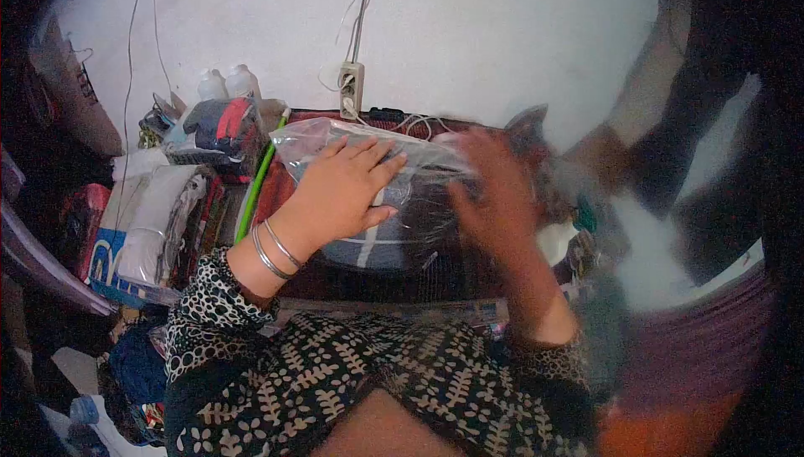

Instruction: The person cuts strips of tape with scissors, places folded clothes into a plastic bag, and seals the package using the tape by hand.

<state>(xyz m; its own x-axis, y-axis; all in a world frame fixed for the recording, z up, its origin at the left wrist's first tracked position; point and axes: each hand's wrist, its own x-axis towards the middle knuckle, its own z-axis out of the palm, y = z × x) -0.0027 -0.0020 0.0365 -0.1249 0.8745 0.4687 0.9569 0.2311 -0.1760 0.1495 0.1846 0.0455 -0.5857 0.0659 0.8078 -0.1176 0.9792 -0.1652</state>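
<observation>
Right, the clear plastic package [423,197] lies in front of you, under and between your two hands, on a dark surface [377,285]. Grey and dark folded cloth [364,253] appears to be inside. Your left hand [347,180] lies palm down on its left part, fingers slightly spread and thumb out to the side, not pinching. Your right hand [494,189] is blurred at the package's right end; its thumb stands apart, but you cannot tell from this view whether the fingers grip the plastic or only brush it.

Judging by its look, the package should be light, soft and hard to break, with a slick skin that may slide under a flat palm. The thin film could stretch or tear if you pull on a loose corner alone, so a better hold would be both sides at once, thumbs on top and fingers beneath the cloth.

Mind the edges: a green stick [256,193] runs close along the left, with a wrapped bundle [159,235] beyond it. Behind, cables [419,124] and a power strip [351,88] sit near the wall [502,38]. Towards you, the dark surface shows between the package and your patterned clothing [293,373], which looks the easier way.
</observation>
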